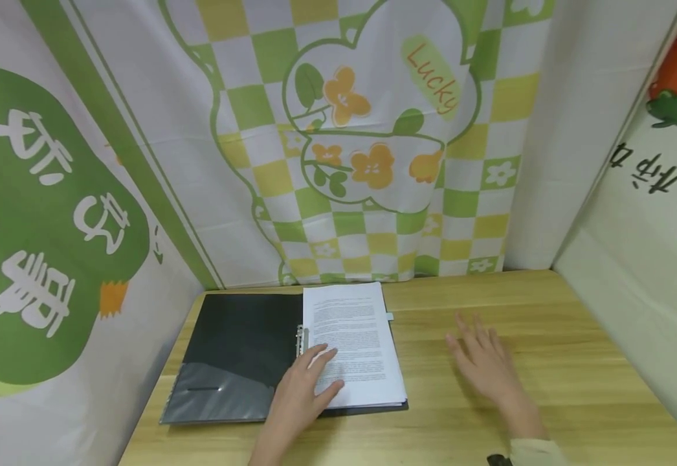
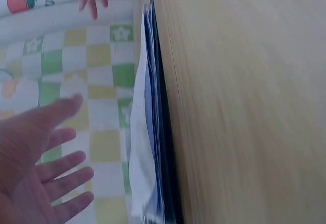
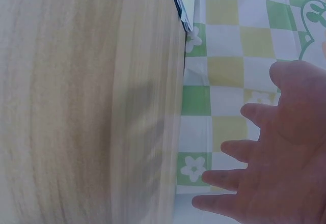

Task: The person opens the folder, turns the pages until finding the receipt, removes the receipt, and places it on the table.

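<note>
An opened black folder [image 1: 245,330] lies on the wooden table, its metal clip [image 1: 300,341] along the spine. Printed white sheets [image 1: 350,323] cover its right side. Over the lower left part of the sheets is my left hand [image 1: 300,391], its fingers spread and loosely bent, holding nothing. In the left wrist view a gap shows between that hand [image 2: 46,168] and the paper stack [image 2: 145,147]. To the right of the folder, my right hand [image 1: 484,362] hovers above the bare wood with fingers apart and nothing in it; the right wrist view shows the same hand [image 3: 275,152].
The wooden table [image 1: 548,362] extends to the right of the folder. A checkered cloth [image 1: 373,239] hangs along its back edge, with printed cloth walls at left and right. A small pale tab [image 1: 389,316] sticks out from the folder's right edge.
</note>
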A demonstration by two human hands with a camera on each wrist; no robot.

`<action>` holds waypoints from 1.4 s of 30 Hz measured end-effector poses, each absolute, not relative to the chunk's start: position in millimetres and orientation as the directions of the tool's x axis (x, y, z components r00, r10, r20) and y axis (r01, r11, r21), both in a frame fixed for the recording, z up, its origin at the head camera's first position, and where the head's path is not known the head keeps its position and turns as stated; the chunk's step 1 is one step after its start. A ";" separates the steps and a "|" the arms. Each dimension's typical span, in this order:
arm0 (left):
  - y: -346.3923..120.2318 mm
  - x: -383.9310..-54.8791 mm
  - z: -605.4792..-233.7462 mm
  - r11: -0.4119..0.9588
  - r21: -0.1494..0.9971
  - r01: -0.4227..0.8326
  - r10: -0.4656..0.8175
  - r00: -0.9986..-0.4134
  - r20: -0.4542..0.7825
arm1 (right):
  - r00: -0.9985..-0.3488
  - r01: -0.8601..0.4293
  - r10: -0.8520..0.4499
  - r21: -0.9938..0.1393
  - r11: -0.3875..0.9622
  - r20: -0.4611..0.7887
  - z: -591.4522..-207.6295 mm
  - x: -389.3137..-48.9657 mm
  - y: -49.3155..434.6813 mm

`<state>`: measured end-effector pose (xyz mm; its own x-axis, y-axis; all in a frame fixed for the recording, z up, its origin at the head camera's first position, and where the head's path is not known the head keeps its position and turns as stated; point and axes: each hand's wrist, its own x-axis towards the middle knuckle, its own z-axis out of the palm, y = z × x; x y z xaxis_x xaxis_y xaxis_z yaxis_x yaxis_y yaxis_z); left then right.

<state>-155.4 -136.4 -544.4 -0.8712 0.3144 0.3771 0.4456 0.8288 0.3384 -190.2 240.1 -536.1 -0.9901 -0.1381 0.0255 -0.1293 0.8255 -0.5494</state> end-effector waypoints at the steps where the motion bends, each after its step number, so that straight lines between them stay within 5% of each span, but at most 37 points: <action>1: -130.4 -158.0 -545.6 0.813 0.342 0.470 0.358 -0.868 0.343 | -0.990 -0.128 -0.138 -0.552 0.824 0.023 -536.6 -190.1 239.7; 8: -88.9 -170.6 -561.4 0.723 0.439 0.534 0.554 -0.827 0.094 | -0.991 -0.118 -0.134 -0.567 0.815 0.014 -538.2 -188.3 238.3; 16: -53.5 -176.2 -575.7 0.801 0.487 0.349 0.435 -0.898 -0.072 | -0.990 -0.112 -0.139 -0.575 0.811 -0.004 -539.1 -187.2 237.3; 30: -46.2 -183.4 -612.8 0.846 0.419 0.329 0.376 -0.926 -0.031 | -0.990 -0.107 -0.142 -0.592 0.799 -0.013 -540.5 -185.6 240.5; 42: -48.5 -180.9 -599.6 0.813 0.465 0.350 0.394 -0.919 0.002 | -0.987 -0.096 -0.152 -0.600 0.794 -0.043 -539.9 -185.1 238.6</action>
